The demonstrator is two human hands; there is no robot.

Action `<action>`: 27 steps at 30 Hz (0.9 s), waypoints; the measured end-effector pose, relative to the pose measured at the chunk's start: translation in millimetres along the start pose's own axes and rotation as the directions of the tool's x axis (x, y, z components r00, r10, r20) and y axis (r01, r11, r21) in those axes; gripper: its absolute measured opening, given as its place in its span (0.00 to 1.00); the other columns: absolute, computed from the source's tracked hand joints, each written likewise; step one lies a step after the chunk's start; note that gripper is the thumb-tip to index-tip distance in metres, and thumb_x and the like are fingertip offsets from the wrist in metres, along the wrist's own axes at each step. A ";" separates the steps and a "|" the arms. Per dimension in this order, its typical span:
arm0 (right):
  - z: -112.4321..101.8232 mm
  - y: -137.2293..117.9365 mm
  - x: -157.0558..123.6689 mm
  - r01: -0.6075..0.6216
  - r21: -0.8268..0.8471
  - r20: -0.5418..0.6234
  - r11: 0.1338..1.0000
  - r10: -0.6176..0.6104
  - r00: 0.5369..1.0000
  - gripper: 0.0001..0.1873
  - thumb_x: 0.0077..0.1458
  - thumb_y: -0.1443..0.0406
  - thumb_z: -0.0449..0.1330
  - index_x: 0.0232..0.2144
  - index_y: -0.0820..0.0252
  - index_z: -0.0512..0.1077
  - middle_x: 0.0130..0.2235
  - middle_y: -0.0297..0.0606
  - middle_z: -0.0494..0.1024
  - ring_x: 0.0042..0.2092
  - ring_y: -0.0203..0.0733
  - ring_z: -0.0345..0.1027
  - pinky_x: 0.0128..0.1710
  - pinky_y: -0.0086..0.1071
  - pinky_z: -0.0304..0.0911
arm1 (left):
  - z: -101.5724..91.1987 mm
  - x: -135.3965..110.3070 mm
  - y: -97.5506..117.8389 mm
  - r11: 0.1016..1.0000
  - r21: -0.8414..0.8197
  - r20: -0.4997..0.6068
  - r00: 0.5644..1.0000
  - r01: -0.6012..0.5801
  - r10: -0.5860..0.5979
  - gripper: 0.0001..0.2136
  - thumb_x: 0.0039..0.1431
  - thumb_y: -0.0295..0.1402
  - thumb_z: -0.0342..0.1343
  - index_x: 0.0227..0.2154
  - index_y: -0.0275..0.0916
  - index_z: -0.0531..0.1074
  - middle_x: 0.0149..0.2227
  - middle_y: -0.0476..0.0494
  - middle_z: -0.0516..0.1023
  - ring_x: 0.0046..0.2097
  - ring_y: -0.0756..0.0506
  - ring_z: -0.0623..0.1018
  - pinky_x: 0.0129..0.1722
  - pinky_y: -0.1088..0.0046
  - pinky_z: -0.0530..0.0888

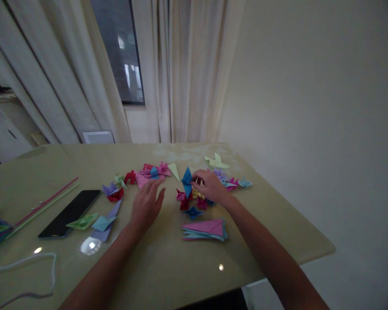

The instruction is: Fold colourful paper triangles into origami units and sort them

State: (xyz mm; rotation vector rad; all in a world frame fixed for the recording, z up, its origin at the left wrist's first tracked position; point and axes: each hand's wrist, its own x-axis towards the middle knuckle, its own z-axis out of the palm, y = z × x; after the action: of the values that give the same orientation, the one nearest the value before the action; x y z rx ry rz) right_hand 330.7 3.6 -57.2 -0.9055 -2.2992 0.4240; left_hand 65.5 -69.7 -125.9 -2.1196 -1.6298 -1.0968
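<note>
My right hand [209, 186] pinches a blue folded-paper piece [187, 181] between thumb and fingers, holding it upright over a small pile of origami. In that pile are red folded pieces [184, 203] and a darker blue star-like piece [193, 212]. My left hand [148, 202] hovers to the left with its fingers apart and nothing in them. Just beyond its fingertips lies a pink origami cluster [147, 173] with a blue centre. A stack of folded pink and light-blue paper [204, 229] rests nearer to me, between my forearms.
Left of my hands lie a black phone [70, 214], a green paper boat [83, 221] and a light-blue one [104, 223]. Thin pink and green sticks [47, 201] and a white cable [54, 267] are farther left. Purple origami [221, 175] sits behind my right hand, near the wall.
</note>
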 end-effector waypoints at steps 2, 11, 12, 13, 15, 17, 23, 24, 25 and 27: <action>-13.7 11.1 20.3 -0.081 -0.192 0.016 0.978 0.085 0.996 0.01 0.61 0.70 0.66 0.36 0.61 0.79 0.34 0.39 0.80 0.35 0.41 0.71 0.38 0.32 0.62 | 4.6 1.7 -18.4 0.969 0.175 0.061 0.981 0.172 -0.185 0.21 0.71 0.36 0.48 0.62 0.36 0.69 0.61 0.28 0.76 0.64 0.31 0.73 0.62 0.49 0.70; -7.3 58.2 52.6 -0.242 -0.541 0.111 0.806 0.353 0.929 0.06 0.60 0.68 0.67 0.31 0.58 0.84 0.35 0.46 0.84 0.37 0.47 0.77 0.36 0.32 0.64 | -2.2 -13.9 -46.5 0.881 0.432 0.249 0.913 0.193 -0.322 0.22 0.70 0.41 0.43 0.52 0.31 0.75 0.47 0.26 0.79 0.48 0.31 0.80 0.49 0.53 0.76; -5.9 61.6 51.6 -0.249 -0.545 0.110 0.801 0.363 0.925 0.05 0.59 0.68 0.68 0.31 0.58 0.84 0.35 0.46 0.84 0.37 0.47 0.77 0.36 0.33 0.64 | -3.5 -15.1 -49.5 0.888 0.407 0.230 0.917 0.215 -0.327 0.21 0.69 0.41 0.44 0.52 0.32 0.74 0.46 0.27 0.78 0.47 0.32 0.80 0.49 0.54 0.76; -6.0 64.4 50.7 -0.255 -0.548 0.109 0.796 0.371 0.922 0.04 0.58 0.68 0.69 0.32 0.57 0.84 0.35 0.46 0.84 0.37 0.48 0.77 0.36 0.33 0.65 | -4.3 -16.2 -53.2 0.893 0.369 0.202 0.915 0.259 -0.349 0.21 0.68 0.41 0.45 0.54 0.33 0.73 0.48 0.27 0.78 0.47 0.33 0.80 0.48 0.54 0.77; -10.7 66.9 49.5 -0.263 -0.550 0.104 0.793 0.377 0.921 0.03 0.58 0.67 0.69 0.34 0.57 0.84 0.36 0.45 0.84 0.39 0.48 0.77 0.37 0.33 0.65 | -5.0 -17.3 -61.4 0.885 0.257 0.166 0.884 0.389 -0.437 0.25 0.66 0.43 0.48 0.61 0.35 0.69 0.51 0.28 0.77 0.46 0.34 0.81 0.45 0.56 0.78; -19.0 64.6 50.2 -0.273 -0.545 0.064 0.793 0.364 0.929 0.04 0.60 0.67 0.67 0.36 0.57 0.84 0.39 0.46 0.84 0.40 0.47 0.77 0.38 0.33 0.65 | -5.8 -16.5 -66.5 0.851 0.123 0.203 0.827 0.510 -0.525 0.28 0.63 0.45 0.51 0.63 0.36 0.67 0.50 0.31 0.80 0.44 0.34 0.83 0.42 0.57 0.79; -22.6 23.0 56.0 -0.096 -0.290 0.079 0.952 0.124 0.989 0.06 0.66 0.65 0.64 0.38 0.61 0.82 0.38 0.42 0.81 0.39 0.43 0.73 0.40 0.33 0.63 | -13.7 -1.5 -34.0 0.757 -0.245 0.244 0.794 0.606 -0.557 0.22 0.59 0.49 0.58 0.50 0.40 0.75 0.42 0.40 0.84 0.43 0.37 0.83 0.39 0.63 0.79; -17.1 13.0 55.8 -0.025 -0.193 0.116 0.981 0.048 0.992 0.06 0.66 0.64 0.65 0.39 0.61 0.81 0.38 0.41 0.81 0.39 0.42 0.73 0.40 0.32 0.63 | -14.9 0.8 -23.3 0.722 -0.335 0.251 0.796 0.605 -0.551 0.22 0.59 0.51 0.59 0.48 0.41 0.76 0.43 0.40 0.84 0.44 0.37 0.83 0.38 0.64 0.79; -10.6 3.2 55.3 0.037 -0.096 0.139 0.995 -0.023 0.990 0.06 0.66 0.63 0.66 0.42 0.60 0.81 0.38 0.39 0.80 0.38 0.41 0.73 0.40 0.32 0.63 | -15.8 2.4 -12.7 0.674 -0.423 0.268 0.794 0.606 -0.546 0.22 0.59 0.52 0.60 0.47 0.40 0.76 0.43 0.40 0.84 0.43 0.38 0.83 0.38 0.65 0.79; 3.3 -14.1 53.4 0.119 0.058 0.146 0.991 -0.126 0.981 0.12 0.65 0.61 0.68 0.48 0.59 0.79 0.42 0.39 0.80 0.38 0.40 0.73 0.40 0.31 0.64 | -16.6 3.2 5.9 0.560 -0.560 0.322 0.783 0.611 -0.532 0.22 0.58 0.53 0.63 0.44 0.40 0.76 0.41 0.41 0.85 0.40 0.40 0.83 0.36 0.66 0.79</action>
State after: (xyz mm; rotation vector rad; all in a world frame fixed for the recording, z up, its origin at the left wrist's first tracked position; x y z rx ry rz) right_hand 291.2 30.6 -29.6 -0.7249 -2.4531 0.5079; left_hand 64.4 -79.5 -110.9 -2.0447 -2.3729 -2.0281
